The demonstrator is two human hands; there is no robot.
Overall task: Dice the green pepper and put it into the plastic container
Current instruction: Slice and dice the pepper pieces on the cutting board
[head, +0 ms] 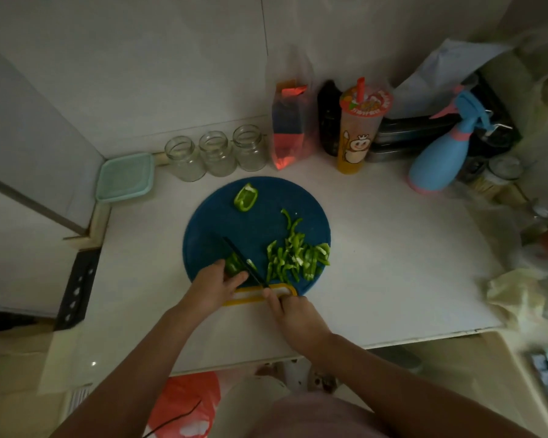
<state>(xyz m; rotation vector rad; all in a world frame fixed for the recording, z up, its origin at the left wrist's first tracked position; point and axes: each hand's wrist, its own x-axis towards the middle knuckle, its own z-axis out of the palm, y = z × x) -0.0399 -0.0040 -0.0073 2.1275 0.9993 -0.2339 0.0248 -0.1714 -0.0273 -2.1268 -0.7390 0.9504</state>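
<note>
Left grip (217, 286) curls over a green pepper piece (233, 266). Right grip (298, 314) clasps the knife (244, 260), its blade slanting away leftward. Cut strips (298, 254) lie beyond the right grip.

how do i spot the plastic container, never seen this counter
Start at the round blue cutting board on the white counter. Off its far left, in the corner, sits the plastic container beside three glass jars. It alone is square and mint green; the jars are clear.
</note>
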